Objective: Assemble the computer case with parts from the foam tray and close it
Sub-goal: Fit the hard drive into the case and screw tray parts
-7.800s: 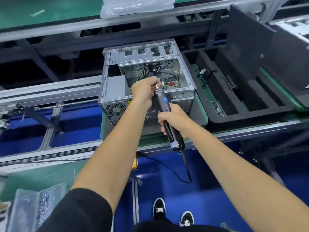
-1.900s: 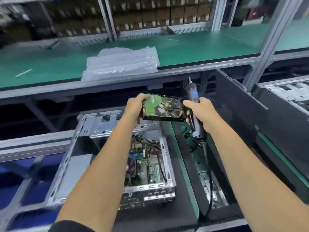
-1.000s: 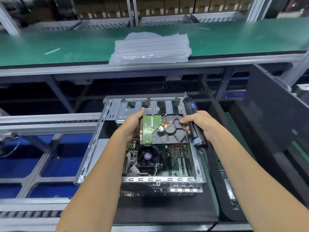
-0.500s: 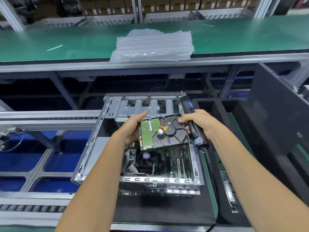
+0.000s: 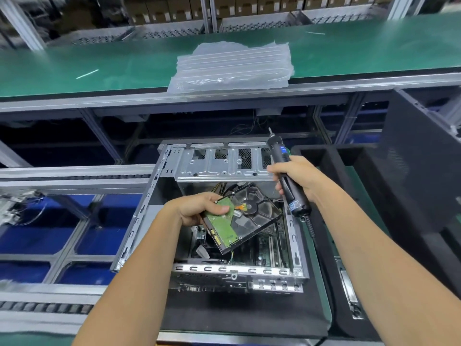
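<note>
My left hand (image 5: 199, 208) grips the black hard drive with green circuit board (image 5: 240, 218), tilted over the open grey metal computer case (image 5: 234, 270). My right hand (image 5: 296, 179) is wrapped around the black electric screwdriver (image 5: 287, 176), tip up. Black foam tray (image 5: 349, 290) sits right of the case.

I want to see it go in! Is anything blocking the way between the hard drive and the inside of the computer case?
Nothing solid shows. The left hand holds the hard drive tilted over the open computer case. Loose wires lie behind it under the metal bracket, and could get pinched. Its exact slot isn't visible.
</note>
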A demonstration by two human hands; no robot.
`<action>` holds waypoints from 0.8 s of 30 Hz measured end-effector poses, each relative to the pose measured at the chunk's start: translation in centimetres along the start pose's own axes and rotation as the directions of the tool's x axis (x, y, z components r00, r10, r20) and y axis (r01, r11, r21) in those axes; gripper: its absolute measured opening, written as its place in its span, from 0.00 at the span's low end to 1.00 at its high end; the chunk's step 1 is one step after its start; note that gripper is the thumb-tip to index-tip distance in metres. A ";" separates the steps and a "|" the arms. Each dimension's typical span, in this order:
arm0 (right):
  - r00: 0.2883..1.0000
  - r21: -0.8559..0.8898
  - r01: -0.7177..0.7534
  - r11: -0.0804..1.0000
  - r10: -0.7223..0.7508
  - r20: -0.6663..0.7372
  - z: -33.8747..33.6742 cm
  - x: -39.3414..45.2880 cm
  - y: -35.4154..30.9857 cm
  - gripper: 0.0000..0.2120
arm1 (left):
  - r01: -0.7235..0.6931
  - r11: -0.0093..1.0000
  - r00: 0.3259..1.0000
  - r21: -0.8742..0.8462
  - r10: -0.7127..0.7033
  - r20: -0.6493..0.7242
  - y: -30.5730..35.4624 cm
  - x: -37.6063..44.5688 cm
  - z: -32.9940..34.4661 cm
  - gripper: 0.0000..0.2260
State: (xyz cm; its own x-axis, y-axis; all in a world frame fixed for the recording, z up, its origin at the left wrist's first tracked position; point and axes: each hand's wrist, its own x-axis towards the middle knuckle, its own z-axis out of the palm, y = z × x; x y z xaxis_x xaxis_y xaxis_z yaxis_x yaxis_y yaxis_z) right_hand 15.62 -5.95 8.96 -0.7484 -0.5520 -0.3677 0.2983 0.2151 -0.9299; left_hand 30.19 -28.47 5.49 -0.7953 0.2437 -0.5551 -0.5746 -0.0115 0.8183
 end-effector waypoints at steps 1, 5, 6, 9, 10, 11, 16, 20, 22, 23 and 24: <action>1.000 0.005 -0.005 1.000 0.005 -0.003 0.1 0.2 0.0 0.08 | 0.027 1.000 1.000 -0.005 -0.027 -0.012 0.0 -0.1 -0.1 0.07; 1.000 0.022 -0.020 1.000 0.020 -0.022 0.4 0.7 0.2 0.08 | 0.103 0.995 0.984 0.004 -0.101 -0.146 0.2 0.2 0.1 0.09; 0.999 0.022 -0.019 1.000 0.020 -0.033 0.5 0.8 0.2 0.08 | 0.108 0.994 0.980 -0.017 -0.109 -0.164 0.2 0.3 0.3 0.09; 0.999 0.035 -0.025 0.999 0.026 -0.046 0.3 1.0 0.4 0.07 | 0.116 0.990 0.971 -0.076 -0.129 -0.200 0.1 1.1 0.9 0.06; 0.998 0.044 -0.031 0.999 0.033 -0.044 0.2 1.1 0.4 0.07 | 0.116 0.987 0.967 -0.107 -0.137 -0.217 0.1 1.4 1.1 0.05; 0.998 0.055 -0.039 0.998 0.041 -0.041 0.2 1.2 0.4 0.07 | 0.110 0.982 0.962 -0.152 -0.144 -0.234 0.1 1.6 1.2 0.04; 0.997 0.087 -0.072 0.994 0.075 -0.036 -0.1 1.4 0.5 0.07 | 0.046 0.933 0.941 -0.356 -0.160 -0.298 0.0 2.9 2.6 0.02; 0.995 0.100 -0.086 0.991 0.089 -0.031 -0.1 1.6 0.5 0.08 | 0.016 0.905 0.943 -0.425 -0.155 -0.296 -0.6 4.1 3.7 0.03; 0.996 0.088 -0.086 0.992 0.089 -0.032 0.0 1.7 0.4 0.07 | 0.006 0.895 0.942 -0.447 -0.155 -0.298 -0.7 4.4 4.1 0.05; 0.996 0.082 -0.084 0.993 0.087 -0.032 0.0 1.7 0.4 0.07 | -0.001 0.894 0.941 -0.448 -0.151 -0.303 -0.7 4.6 4.3 0.05; 0.996 0.077 -0.083 0.994 0.085 -0.032 0.0 1.7 0.4 0.08 | -0.008 0.894 0.940 -0.449 -0.147 -0.309 -0.7 4.7 4.5 0.05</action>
State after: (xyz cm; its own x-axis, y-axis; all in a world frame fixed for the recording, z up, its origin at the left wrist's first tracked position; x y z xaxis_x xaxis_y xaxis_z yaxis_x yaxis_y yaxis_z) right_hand 14.44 -6.81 7.96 -0.7386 -0.5057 -0.4458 0.4042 0.1970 -0.8932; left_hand 27.71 -22.90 2.96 -0.7226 -0.0689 -0.6878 -0.5938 -0.4475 0.6687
